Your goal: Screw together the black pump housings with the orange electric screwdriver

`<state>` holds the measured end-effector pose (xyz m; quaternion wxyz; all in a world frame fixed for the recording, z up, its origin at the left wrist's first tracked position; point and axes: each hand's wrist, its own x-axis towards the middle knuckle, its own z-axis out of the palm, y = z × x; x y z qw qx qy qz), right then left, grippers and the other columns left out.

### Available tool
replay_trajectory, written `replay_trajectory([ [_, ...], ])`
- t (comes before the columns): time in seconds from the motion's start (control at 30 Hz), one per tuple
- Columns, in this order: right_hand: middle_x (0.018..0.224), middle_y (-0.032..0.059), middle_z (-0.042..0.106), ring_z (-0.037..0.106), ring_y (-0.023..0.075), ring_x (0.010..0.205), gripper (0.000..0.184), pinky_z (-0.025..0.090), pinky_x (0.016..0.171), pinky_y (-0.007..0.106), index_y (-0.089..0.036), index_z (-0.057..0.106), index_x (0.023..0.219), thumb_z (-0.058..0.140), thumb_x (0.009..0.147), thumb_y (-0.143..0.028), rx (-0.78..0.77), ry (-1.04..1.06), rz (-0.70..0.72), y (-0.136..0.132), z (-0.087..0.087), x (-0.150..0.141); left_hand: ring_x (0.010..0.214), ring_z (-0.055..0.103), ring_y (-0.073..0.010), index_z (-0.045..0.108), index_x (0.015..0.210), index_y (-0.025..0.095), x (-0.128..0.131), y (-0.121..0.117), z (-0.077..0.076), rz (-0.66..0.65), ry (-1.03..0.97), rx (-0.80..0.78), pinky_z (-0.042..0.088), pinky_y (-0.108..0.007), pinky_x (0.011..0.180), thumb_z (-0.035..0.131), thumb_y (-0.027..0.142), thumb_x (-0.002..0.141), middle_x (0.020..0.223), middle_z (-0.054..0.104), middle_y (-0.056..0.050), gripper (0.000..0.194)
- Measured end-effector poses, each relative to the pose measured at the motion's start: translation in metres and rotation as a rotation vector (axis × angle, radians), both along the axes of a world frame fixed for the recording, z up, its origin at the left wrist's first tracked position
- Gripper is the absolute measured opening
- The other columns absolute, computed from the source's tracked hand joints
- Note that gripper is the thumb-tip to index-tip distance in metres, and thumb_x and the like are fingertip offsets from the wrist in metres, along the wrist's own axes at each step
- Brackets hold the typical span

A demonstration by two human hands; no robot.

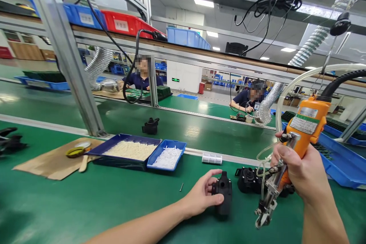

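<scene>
My left hand point(204, 196) is closed around a black plastic housing point(225, 194) that stands on the green bench, thumb on its near side and fingers behind. A round hole shows near the housing's top. In my right hand point(300, 167) is an orange electric screwdriver point(308, 122) with a metal feed head, tilted so its tip points down and left. That tip hangs to the right of the housing, apart from it. Behind the tool lie more black housings point(248, 179), partly hidden by it. A loose screw point(181, 187) lies left of my left hand.
A dark blue tray point(114, 160) of cream-coloured parts and a blue tray point(183, 145) of white pieces stand left of centre. Cardboard point(42, 164) lies beside them. A roll of labels point(212, 158) sits behind my left hand. Two people work across the bench.
</scene>
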<state>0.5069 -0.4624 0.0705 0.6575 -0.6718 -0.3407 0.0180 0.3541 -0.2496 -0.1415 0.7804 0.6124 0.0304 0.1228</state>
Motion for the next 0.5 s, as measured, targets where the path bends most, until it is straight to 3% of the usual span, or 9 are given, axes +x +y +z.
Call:
replay_trajectory([
  [0.13,0.068,0.0020,0.060,0.055,0.0214,0.057,0.053,0.048,0.045,0.030,-0.022,0.064,0.099,0.089,0.071,-0.060,-0.092,0.041,-0.014,-0.010,0.007,-0.004,0.126,0.062,-0.0313,0.056,0.140,0.024,0.009,0.002,0.001,0.118,-0.010,0.294,0.043,-0.046,0.114,0.092,0.018,0.066,0.137,0.065,-0.011,0.082],
  [0.2,0.068,0.0014,0.060,0.051,0.0194,0.053,0.056,0.044,0.041,0.028,-0.023,0.064,0.104,0.087,0.071,-0.062,-0.142,0.049,-0.043,-0.015,0.012,-0.008,0.122,0.063,-0.0307,0.060,0.133,0.021,0.022,0.008,0.002,0.143,-0.015,0.356,0.043,-0.045,0.112,0.092,0.012,0.062,0.131,0.068,-0.011,0.078],
  [0.3,0.069,0.0002,0.061,0.048,0.0171,0.051,0.053,0.040,0.039,0.026,-0.023,0.063,0.106,0.083,0.073,-0.060,-0.175,0.044,-0.064,-0.020,0.015,-0.010,0.116,0.065,-0.0310,0.063,0.125,0.019,0.047,0.020,0.002,0.045,-0.042,0.318,0.046,-0.044,0.107,0.096,0.010,0.053,0.124,0.071,-0.010,0.079],
  [0.4,0.067,0.0011,0.060,0.051,0.0177,0.056,0.048,0.042,0.044,0.026,-0.021,0.061,0.087,0.081,0.072,-0.062,-0.185,-0.014,-0.023,-0.020,0.015,-0.008,0.116,0.066,-0.0317,0.063,0.123,0.019,0.073,0.028,0.000,-0.077,-0.062,0.255,0.048,-0.043,0.104,0.102,0.014,0.043,0.122,0.071,-0.009,0.089],
  [0.5,0.067,0.0021,0.060,0.055,0.0195,0.063,0.048,0.045,0.051,0.027,-0.021,0.055,0.074,0.080,0.072,-0.062,-0.164,-0.056,-0.004,-0.018,0.014,-0.006,0.112,0.067,-0.0311,0.061,0.121,0.020,0.093,0.021,-0.007,-0.088,-0.079,0.241,0.049,-0.043,0.101,0.105,0.021,0.039,0.119,0.071,-0.008,0.093],
])
